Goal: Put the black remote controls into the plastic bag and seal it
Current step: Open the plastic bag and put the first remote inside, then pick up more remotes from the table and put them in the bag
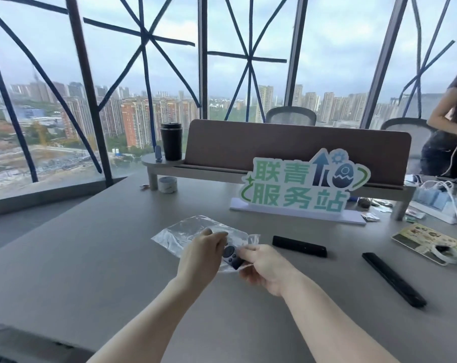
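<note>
A clear plastic bag (pixel 185 231) lies on the grey table (pixel 91 258), its open end toward me. My left hand (pixel 202 254) grips the bag's near edge. My right hand (pixel 264 268) pinches the other side of the opening. Between the two hands a black remote (pixel 232 255) with a round button pad shows through the plastic, partly inside the bag. A second black remote (pixel 299 246) lies flat to the right of the bag. A third, longer black remote (pixel 393 279) lies further right, angled toward me.
A green and white sign (pixel 300 187) stands behind the bag, in front of a brown divider on a shelf. A black tumbler (pixel 171 141) and a tape roll (pixel 167 184) sit at the back left. Cables, a printed card and small items clutter the right. A person stands far right.
</note>
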{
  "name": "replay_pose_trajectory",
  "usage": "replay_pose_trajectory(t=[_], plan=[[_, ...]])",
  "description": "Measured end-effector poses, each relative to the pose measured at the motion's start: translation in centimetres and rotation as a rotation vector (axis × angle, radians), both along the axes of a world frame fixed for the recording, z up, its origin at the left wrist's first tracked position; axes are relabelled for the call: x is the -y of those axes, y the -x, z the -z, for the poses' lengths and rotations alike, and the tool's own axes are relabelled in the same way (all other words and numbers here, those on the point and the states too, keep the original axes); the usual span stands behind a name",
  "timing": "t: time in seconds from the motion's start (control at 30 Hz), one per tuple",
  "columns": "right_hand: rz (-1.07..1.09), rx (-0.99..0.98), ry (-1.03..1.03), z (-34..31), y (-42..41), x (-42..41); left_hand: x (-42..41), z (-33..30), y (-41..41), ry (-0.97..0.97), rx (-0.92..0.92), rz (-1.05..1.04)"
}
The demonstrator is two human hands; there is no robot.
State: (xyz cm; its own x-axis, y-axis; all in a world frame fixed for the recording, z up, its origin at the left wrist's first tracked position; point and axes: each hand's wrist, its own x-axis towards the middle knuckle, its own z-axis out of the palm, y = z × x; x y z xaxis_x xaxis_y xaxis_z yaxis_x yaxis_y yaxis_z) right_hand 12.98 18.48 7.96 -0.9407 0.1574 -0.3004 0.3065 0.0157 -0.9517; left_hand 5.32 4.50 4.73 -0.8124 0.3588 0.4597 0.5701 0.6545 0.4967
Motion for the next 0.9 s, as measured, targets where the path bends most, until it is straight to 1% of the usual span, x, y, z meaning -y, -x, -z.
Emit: replay_pose_trajectory(t=[0.03, 0.1, 0.17, 0.2, 0.23, 0.3, 0.33, 0.37, 0.43, 0.5, 0.6, 0.63, 0.67, 0.7, 0.77, 0.83, 0.9], plan=[[0.054, -0.029, 0.01, 0.2, 0.0, -0.3, -0.2, 0.0, 0.2, -0.028, 0.015, -0.001], [0.206, -0.05, -0.076, 1.4, -0.6, -2.1, -0.5, 0.2, 0.3, -0.061, 0.036, 0.008], [0.357, -0.053, -0.243, 2.6, -1.2, -5.1, -0.8, 0.6, 0.4, -0.059, 0.05, 0.026], [0.42, -0.047, -0.362, 3.1, -1.4, -6.9, -1.0, 0.8, 0.3, -0.051, 0.063, 0.03], [0.458, -0.025, -0.522, 3.6, -1.5, -8.9, -1.2, 1.0, 0.3, -0.045, 0.077, 0.03], [0.452, 0.082, -0.892, 4.9, -0.9, -13.0, -1.8, 1.5, 0.2, -0.039, 0.089, 0.03], [0.417, 0.122, -1.007, 5.6, -0.4, -14.8, -2.1, 1.7, 0.1, -0.04, 0.091, 0.031], [0.372, 0.143, -1.055, 6.3, 0.3, -16.2, -2.3, 1.8, 0.1, -0.04, 0.094, 0.031], [0.295, 0.179, -1.065, 7.6, 1.7, -18.0, -2.6, 1.9, 0.3, -0.029, 0.099, 0.017], [0.255, 0.204, -1.124, 8.2, 2.5, -18.7, -2.7, 1.7, 0.5, -0.029, 0.09, -0.001], [0.229, 0.241, -1.379, 8.2, 2.5, -18.4, -2.5, 1.4, 1.0, -0.033, 0.095, -0.008], [0.242, 0.242, -1.395, 8.1, 2.3, -18.2, -2.6, 1.4, 1.2, -0.031, 0.106, -0.004], [0.26, 0.251, -1.325, 7.8, 1.9, -17.8, -2.6, 1.5, 1.3, -0.029, 0.116, 0.001], [0.279, 0.254, -1.168, 7.4, 1.5, -17.5, -2.8, 1.5, 1.5, -0.029, 0.122, 0.007], [0.259, 0.238, -0.794, 6.2, 0.2, -16.9, -3.4, 1.3, 1.8, -0.032, 0.134, 0.025], [0.279, 0.173, -0.401, 4.6, -1.9, -16.6, -4.4, 0.6, 2.1, -0.058, 0.136, 0.038], [0.255, 0.085, -0.095, 2.5, -4.8, -16.1, -5.6, -0.6, 2.1, -0.109, 0.132, 0.06]])
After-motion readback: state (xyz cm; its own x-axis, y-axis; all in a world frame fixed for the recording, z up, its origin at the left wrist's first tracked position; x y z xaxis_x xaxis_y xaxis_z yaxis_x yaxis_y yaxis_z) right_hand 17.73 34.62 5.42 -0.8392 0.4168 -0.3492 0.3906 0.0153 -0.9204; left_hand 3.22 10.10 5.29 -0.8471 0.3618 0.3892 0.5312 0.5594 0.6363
